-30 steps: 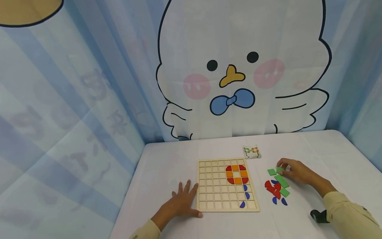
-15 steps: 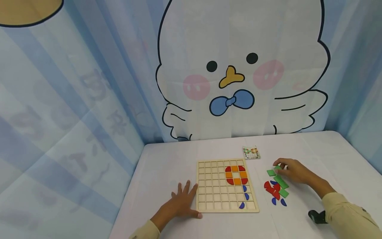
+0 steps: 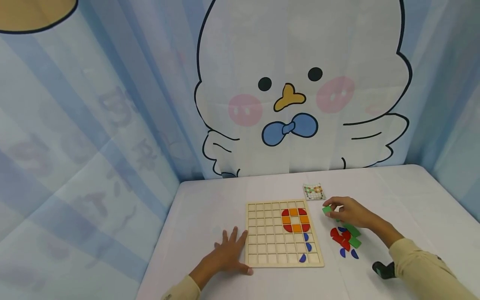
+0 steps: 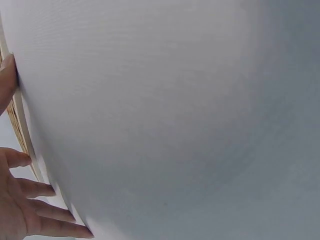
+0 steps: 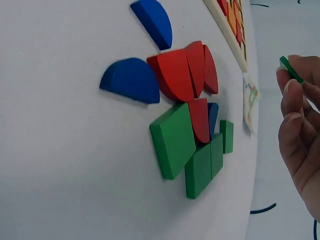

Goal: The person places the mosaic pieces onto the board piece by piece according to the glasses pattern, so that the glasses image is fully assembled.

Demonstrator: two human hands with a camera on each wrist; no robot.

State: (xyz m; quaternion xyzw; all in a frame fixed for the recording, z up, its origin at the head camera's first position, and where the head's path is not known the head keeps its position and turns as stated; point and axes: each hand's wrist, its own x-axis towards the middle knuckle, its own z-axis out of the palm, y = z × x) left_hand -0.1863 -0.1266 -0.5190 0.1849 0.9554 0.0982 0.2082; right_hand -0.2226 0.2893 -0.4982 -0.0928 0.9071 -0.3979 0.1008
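Note:
My right hand (image 3: pixel 346 210) pinches a green square tile (image 3: pixel 327 209) between thumb and fingers, held above the table right of the board. The right wrist view shows that green tile edge-on at the fingertips. The wooden grid board (image 3: pixel 262 246) carries a ring of red and orange tiles (image 3: pixel 293 212) at its upper right, with several blue tiles (image 3: pixel 308 246) below it. My left hand (image 3: pixel 226 252) lies with spread, straight fingers at the board's left edge, thumb near its lower left corner. In the left wrist view, fingers (image 4: pixel 50 210) reach along the board's side.
Loose pieces lie right of the board: red quarter-rounds (image 5: pixel 172 75), blue pieces (image 5: pixel 131 80) and green squares (image 5: pixel 175 142). A small pattern card (image 3: pixel 314 192) sits behind the board's right corner. A dark object (image 3: pixel 383 270) is by the right sleeve. A printed curtain (image 3: pixel 240 154) stands behind the table.
My right hand has lifted a green tile from the loose pieces and moved left with it, toward the board. The left hand stays at the board's edge.

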